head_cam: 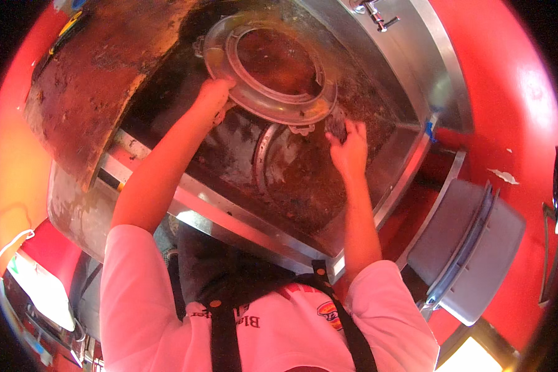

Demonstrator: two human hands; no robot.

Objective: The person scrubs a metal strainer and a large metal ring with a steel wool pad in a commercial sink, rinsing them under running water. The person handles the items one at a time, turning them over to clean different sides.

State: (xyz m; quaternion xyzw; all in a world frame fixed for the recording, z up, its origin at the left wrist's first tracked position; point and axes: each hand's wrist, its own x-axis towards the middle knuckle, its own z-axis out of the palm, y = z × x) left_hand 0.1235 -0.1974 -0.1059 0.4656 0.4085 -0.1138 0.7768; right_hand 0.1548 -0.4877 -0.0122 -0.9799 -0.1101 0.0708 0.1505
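Tilted inside a large, stained metal sink (260, 195) is a round metal ring (260, 100) with a wide opening and small cast lugs on its outer edge. My left hand (216, 95) grips the ring's rim at its lower left. A dark, wiry scouring pad (335, 125) is in my right hand (351, 144), touching or close to the ring's lower right edge. Below the ring, a curved metal band (262, 153) shows on the sink floor. What the ring rests on is hidden.
A big rust-brown board or sheet (88, 83) leans over the sink's left side. The steel front rim (246, 223) runs before my body. A metal tap (376, 16) sits at the top right. Grey plastic tubs (465, 251) are stacked on the right, by a red wall (507, 107).
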